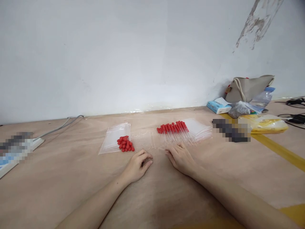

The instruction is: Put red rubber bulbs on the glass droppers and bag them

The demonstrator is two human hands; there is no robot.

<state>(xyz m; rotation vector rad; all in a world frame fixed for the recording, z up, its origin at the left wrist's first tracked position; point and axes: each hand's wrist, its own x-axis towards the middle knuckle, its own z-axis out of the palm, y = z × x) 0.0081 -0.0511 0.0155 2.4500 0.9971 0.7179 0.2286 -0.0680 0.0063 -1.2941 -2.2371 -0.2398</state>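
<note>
My left hand [139, 165] rests on the table with fingers curled, a small gap between thumb and forefinger and nothing seen in it. Across from it, my right hand [181, 159] has its fingertips on a thin clear tube [161, 149], which pokes out to the left. Just beyond the hands lies a row of clear tubes [144, 141]. Left of that row, a pile of red rubber bulbs [125, 144] sits partly on clear zip bags [114, 136]. On the right, several droppers with red bulbs [175, 130] lie side by side, bulbs pointing away from me.
More clear bags [200, 130] lie beside the droppers. Farther right are a blue tissue pack [218, 106], a grey bag [252, 89], a yellow packet [267, 124], black cables [296, 118] and a blurred dark item [231, 130]. A power strip [21, 156] is at far left. A wall closes off the back.
</note>
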